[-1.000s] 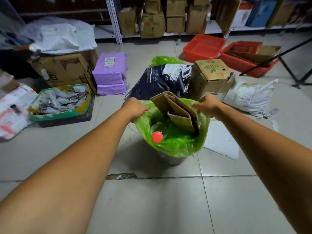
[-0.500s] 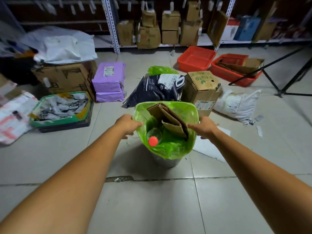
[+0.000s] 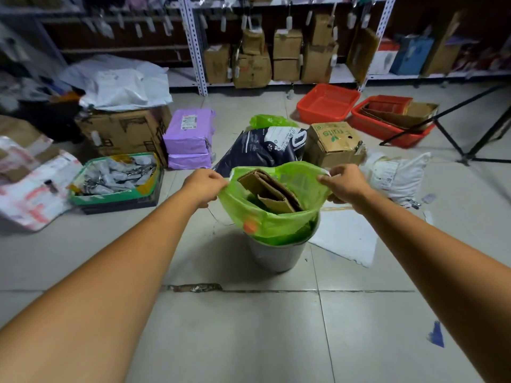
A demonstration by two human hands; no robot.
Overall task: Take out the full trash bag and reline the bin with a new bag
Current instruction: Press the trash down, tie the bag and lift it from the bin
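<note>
Green plastic was pinched tight in both fists — the left hand [image 3: 205, 186] and right hand [image 3: 344, 181] each closed on an opposite edge of the trash bag [image 3: 279, 226], its mouth held above the grey bin [image 3: 279, 257]. Folded cardboard [image 3: 272, 190] stuck out of it — boxes lay just behind.

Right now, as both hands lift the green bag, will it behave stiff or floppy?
Probably floppy: the green bag is thin, creased film between the left hand and right hand. The folded cardboard corners might tear it.
</note>
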